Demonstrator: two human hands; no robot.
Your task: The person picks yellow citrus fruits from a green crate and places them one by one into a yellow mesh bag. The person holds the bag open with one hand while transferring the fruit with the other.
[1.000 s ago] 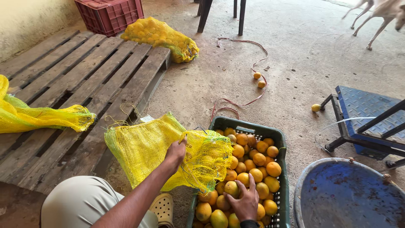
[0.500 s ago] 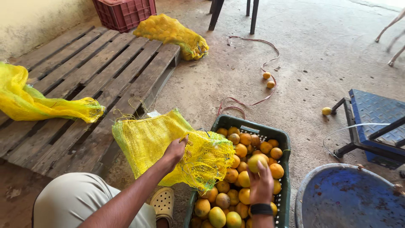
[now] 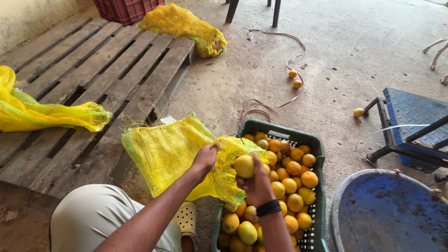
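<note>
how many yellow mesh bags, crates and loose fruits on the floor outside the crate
yellow mesh bags: 3 (one held open by the left hand, one flat on the pallet, one full)
crates: 2 (green, red)
loose fruits on the floor: 3
total: 8

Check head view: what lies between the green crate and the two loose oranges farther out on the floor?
Head view: a looped red cord on bare concrete between green crate and two loose oranges.

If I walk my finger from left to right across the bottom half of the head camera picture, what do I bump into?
Flat yellow net bag on the pallet → yellow net bag being held open → left hand → right hand holding a fruit → green crate of fruit → blue round tub.
</note>
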